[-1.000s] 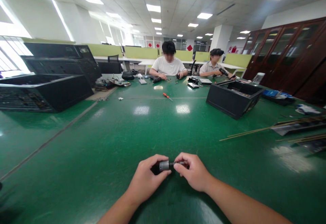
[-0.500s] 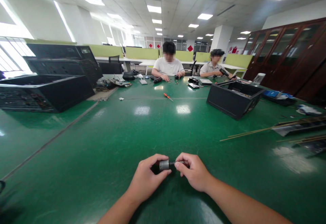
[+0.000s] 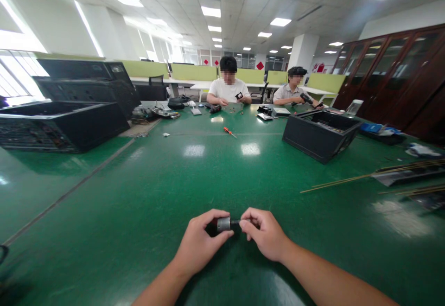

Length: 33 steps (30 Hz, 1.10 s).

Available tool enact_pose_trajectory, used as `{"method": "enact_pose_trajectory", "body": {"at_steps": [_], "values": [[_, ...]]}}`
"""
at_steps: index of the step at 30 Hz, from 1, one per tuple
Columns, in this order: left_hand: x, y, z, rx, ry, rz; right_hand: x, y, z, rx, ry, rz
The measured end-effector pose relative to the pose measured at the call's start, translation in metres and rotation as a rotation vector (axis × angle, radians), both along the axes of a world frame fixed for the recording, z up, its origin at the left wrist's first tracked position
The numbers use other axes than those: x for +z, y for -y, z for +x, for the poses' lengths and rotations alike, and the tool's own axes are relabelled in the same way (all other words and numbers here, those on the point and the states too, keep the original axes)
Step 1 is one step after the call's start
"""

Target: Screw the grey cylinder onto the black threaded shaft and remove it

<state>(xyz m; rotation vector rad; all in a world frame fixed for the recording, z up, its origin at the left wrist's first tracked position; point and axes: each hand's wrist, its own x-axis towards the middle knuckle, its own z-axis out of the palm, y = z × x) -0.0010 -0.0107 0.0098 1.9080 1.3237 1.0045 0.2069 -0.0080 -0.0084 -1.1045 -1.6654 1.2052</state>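
As you look down from the head camera, your left hand [image 3: 198, 237] has the grey cylinder [image 3: 224, 224] wrapped between thumb and fingers, low in the middle of the view, right over the green table [image 3: 156, 190]. Out of its right end pokes a dark rod [image 3: 235, 222], and there's your right hand [image 3: 267, 232], thumb and fingertips pinched onto the rod's far tip! Both hands are engaged, just beside each other, the cylinder lying on its side; whether it touches the tabletop, I can't tell.

Further up the table, well apart from you, lies an orange screwdriver [image 3: 228, 131]. A black box [image 3: 306, 134] stands beyond your right hand, a larger black case [image 3: 93, 127] sits far left, and thin sticks [image 3: 333, 183] stretch in from the right. Across from you, a person in a white shirt [image 3: 222, 92] holds a small dark part [image 3: 239, 95].
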Motion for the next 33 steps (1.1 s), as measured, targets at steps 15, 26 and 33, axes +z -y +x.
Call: {"method": "enact_pose_trajectory", "body": {"at_steps": [15,26,33], "values": [[0.0006,-0.0009,-0.0019,0.025,0.022,-0.017,-0.0014,0.0000,0.0003,-0.032,-0.039,0.002],[0.0011,-0.0015,-0.0018,0.037,0.026,-0.028,-0.0014,-0.0003,0.0009,-0.037,-0.060,-0.001],[0.0000,-0.0012,-0.0017,0.036,0.036,-0.035,0.0001,0.0003,0.0003,-0.041,-0.071,-0.008]]}}
